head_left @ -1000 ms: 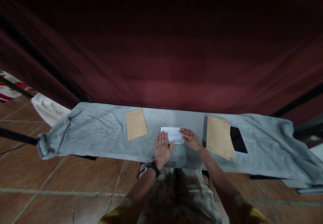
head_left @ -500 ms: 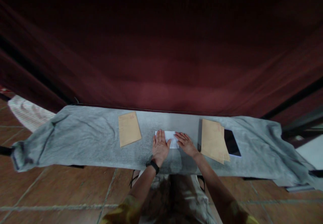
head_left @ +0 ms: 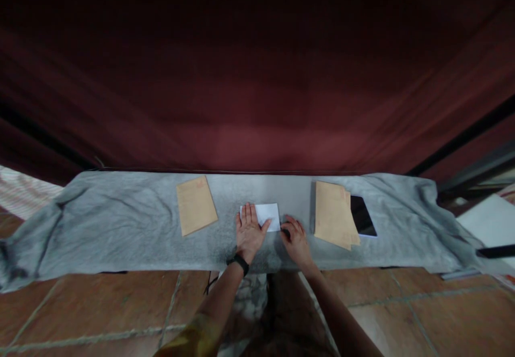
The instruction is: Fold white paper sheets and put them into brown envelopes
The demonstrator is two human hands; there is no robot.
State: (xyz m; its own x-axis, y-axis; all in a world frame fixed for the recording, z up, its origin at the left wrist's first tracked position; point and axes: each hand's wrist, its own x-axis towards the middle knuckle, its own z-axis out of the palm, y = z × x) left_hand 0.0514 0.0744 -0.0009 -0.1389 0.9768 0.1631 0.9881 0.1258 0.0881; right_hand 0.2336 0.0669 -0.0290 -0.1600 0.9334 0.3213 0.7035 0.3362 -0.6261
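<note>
A small white folded paper lies on the grey cloth in front of me. My left hand rests flat over its left part, fingers stretched out and thumb spread across the paper. A black band sits on the left wrist. Just beyond the paper's right edge is my right hand, its fingers curled down and inward. A small dark thing shows between its thumb and fingers; its kind cannot be made out.
To the left lies a single brown envelope. A stack of brown envelopes is on the right, partly over a dark-screened tablet. Grey cloth covers the narrow table, and a dark red curtain hangs behind.
My right hand has come off the paper to its right, and its fingers have curled in. My left hand stays flat on the paper. The whole view has shifted slightly.
</note>
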